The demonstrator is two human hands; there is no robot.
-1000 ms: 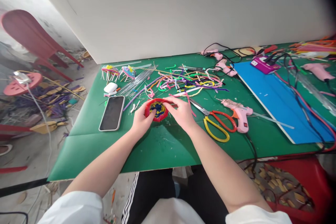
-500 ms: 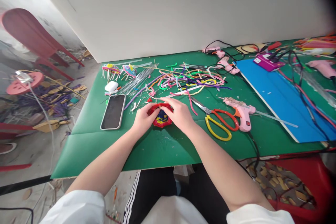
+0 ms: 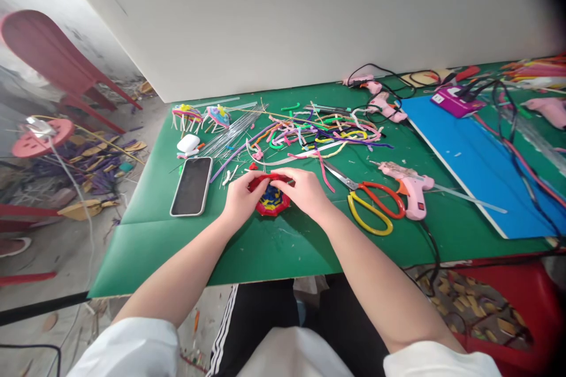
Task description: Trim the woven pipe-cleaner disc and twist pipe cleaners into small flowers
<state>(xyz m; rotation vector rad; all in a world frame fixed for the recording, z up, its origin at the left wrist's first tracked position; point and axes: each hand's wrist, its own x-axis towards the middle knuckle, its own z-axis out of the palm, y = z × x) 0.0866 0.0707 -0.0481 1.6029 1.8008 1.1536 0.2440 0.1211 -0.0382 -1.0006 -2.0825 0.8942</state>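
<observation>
A small round pipe-cleaner piece [image 3: 273,206] with a red rim and a blue and yellow middle is held close to the table's front. My left hand [image 3: 242,195] grips its left side, thumb on the near face and fingers curled behind. On the right side, my right hand [image 3: 304,189] pinches it the same way, and the two thumbs nearly meet at the upper edge. Fingers cover part of the rim. Just beyond the hands lies a heap of coloured pipe cleaners [image 3: 309,132]. Scissors [image 3: 375,206] with red and yellow handles lie right of my right hand.
A phone [image 3: 191,187] and a white case [image 3: 188,143] lie to the left, near two small decorated umbrella shapes [image 3: 218,116] and thin wires [image 3: 232,136]. Rightward are a pink glue gun [image 3: 413,191], a blue board [image 3: 469,171] and a purple power block [image 3: 455,100] with cables.
The round piece has tilted, so more of its blue and yellow face shows. Both hands keep hold of it. The whole view has shifted slightly.
</observation>
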